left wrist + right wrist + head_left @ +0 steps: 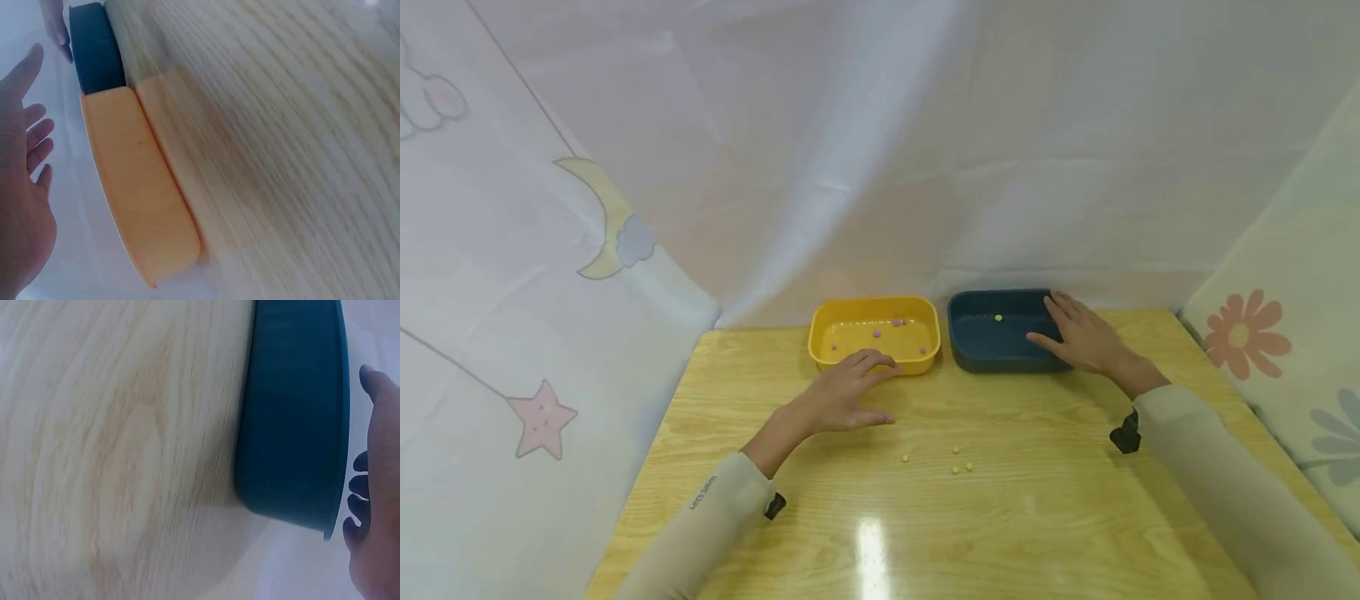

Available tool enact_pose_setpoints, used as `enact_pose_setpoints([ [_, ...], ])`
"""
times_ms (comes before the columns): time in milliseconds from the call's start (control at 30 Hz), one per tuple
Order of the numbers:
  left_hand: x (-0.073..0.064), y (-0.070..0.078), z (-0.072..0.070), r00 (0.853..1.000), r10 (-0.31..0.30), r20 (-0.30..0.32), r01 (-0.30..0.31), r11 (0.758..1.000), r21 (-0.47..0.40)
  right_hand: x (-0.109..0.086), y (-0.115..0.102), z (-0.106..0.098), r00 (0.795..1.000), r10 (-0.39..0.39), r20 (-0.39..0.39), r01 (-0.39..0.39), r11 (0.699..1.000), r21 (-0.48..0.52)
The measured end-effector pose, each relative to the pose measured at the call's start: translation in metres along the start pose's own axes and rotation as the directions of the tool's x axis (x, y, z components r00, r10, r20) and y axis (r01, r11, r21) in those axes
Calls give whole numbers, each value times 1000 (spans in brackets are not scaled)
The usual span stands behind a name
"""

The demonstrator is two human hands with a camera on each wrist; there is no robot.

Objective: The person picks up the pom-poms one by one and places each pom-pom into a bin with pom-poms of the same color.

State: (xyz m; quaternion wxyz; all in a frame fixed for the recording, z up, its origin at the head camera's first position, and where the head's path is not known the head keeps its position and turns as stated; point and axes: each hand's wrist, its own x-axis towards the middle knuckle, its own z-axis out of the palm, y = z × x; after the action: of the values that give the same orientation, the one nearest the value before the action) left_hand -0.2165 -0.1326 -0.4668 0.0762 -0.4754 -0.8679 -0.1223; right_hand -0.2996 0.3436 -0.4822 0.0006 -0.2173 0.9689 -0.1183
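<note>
- A wooden table (820, 533) with yellowish grain fills the lower middle of the head view, a bright patch of reflected light at its bottom centre.
- Pale printed cloth (880, 150) hangs behind it and along both sides, with a yellow moon (593, 208) at upper left, a pink star (542, 419) at lower left and a red flower (1237, 335) at right.
- The yellow tray (853, 327) stands at the table's far edge, at the centre of the frame, with at least five small purple balls (876, 333) in it.
- The dark blue tray (992, 364) stands just right of it, holding a yellow-green ball (997, 317).
- Four more yellow-green balls (956, 471) lie on the wood, below centre and right of the left hand (852, 393).
- That hand overlaps the yellow tray's front edge; its thumb and fingers are apart, gripping nothing visible.
- The right hand (1082, 337) is over the blue tray's right end, fingers extended, thumb apart; whether it touches the rim I cannot tell.
</note>
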Motion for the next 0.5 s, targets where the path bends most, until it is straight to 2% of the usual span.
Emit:
enact_pose_setpoints([
  [200, 0, 11, 7, 989, -17, 147, 22, 999, -34, -4, 4, -3, 997, 37, 70, -39, 999, 25],
  [400, 0, 16, 15, 980, 19, 197, -2, 996, -88, -4, 12, 3, 995, 44, 94, -47, 999, 23],
  [500, 0, 18, 20, 974, 24, 224, 5, 991, -130, -4, 14, 5, 995, 44, 90, -46, 999, 19],
])
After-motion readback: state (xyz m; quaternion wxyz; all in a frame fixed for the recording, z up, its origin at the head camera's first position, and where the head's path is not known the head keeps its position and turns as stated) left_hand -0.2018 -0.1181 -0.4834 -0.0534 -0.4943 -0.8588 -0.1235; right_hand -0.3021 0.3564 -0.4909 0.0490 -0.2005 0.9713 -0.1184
